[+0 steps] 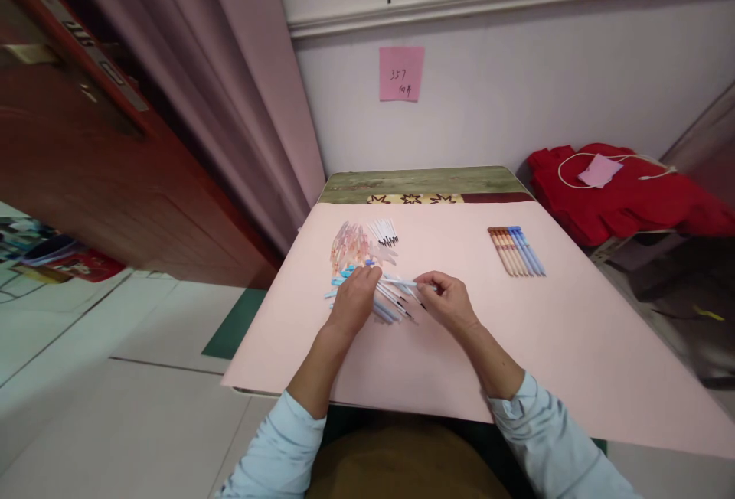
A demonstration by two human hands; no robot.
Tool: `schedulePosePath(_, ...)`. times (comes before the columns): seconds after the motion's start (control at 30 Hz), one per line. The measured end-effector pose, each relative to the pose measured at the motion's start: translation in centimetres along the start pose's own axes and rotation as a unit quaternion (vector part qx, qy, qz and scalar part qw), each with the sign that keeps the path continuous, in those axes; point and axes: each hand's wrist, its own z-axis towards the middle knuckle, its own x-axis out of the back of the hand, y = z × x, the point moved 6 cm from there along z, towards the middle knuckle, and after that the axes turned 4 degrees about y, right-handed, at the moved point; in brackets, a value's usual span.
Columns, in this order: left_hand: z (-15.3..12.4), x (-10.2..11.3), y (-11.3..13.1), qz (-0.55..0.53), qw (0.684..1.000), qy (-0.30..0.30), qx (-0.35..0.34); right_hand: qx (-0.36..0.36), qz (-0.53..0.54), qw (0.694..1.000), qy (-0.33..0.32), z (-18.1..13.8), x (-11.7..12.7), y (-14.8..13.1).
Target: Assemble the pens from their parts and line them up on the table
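Two hands on one slender pen piece

Both my hands meet over the middle of the table, with a slender whitish-blue pen piece (399, 282) held nearly level between them. My left hand (357, 294) has its fingers closed around the left end, and my right hand (451, 300) pinches the other end between thumb and forefinger. I think this hold at two ends keeps so thin a thing steady and in line. Whether it is one part or two joined parts, I cannot tell, because my fingers cover its ends.

Just below, slim dark-tipped refills (396, 298) and pale blue barrels (383, 312) lie loosely, probably left so near that my fingers can reach them easily. Brighter blue pen parts (338, 282) show beside my left hand. Beyond it are a heap of pinkish clear barrels (349, 245) and a fan of white refills (382, 231), with dark ends toward me; it seems each kind has its own place.

Well apart, on the right, a neat row of pens (517, 252), brown ones beside blue ones, rests on the pink table cover (448, 369), perhaps so that it does not mix with the loose parts.
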Motion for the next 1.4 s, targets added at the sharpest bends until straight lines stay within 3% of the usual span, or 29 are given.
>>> schedulePosePath(0.2, 0.7, 0.7, 0.5, -0.137, 0.990, 0.009, 0.002, 0.032, -0.009, 0.998, -0.056, -0.2, -0.9, 0.2)
schedulePosePath(0.4, 1.3, 2.0, 2.3, -0.347, 0.933, 0.090, -0.021, 0.043, 0.034, 0.996, -0.073, -0.2, -1.1, -0.1)
schedulePosePath(0.53, 0.9, 2.3, 0.8, -0.388, 0.903, 0.169, 0.068, 0.007, 0.101, 0.994, -0.040, 0.0, -0.7, 0.0)
schedulePosePath(0.63, 0.3, 1.6, -0.4, -0.417, 0.876, 0.194, 0.148, -0.005, 0.129, 0.991, -0.025, 0.0, -0.5, 0.1)
schedulePosePath(0.73, 0.1, 0.3, -0.6, -0.495, 0.820, 0.178, 0.225, -0.001, 0.139, 0.989, -0.044, 0.0, -0.8, 0.1)
schedulePosePath(0.9, 0.4, -1.9, 0.5, -0.637, 0.682, 0.133, 0.334, 0.021, 0.129, 0.989, -0.065, 0.1, -1.1, 0.2)
schedulePosePath(1.13, -0.3, -3.1, 0.9, -0.701, 0.590, 0.134, 0.378, 0.069, 0.073, 0.995, -0.015, 0.0, -0.6, -0.4)
schedulePosePath(1.27, -1.0, -4.1, 0.4, -0.732, 0.514, 0.144, 0.423, 0.057, 0.110, 0.992, 0.013, 0.0, 0.1, -0.8)
schedulePosePath(1.4, -1.8, -4.9, -0.9, -0.733, 0.437, 0.178, 0.490, 0.040, 0.167, 0.980, 0.096, 0.5, 2.1, -0.8)
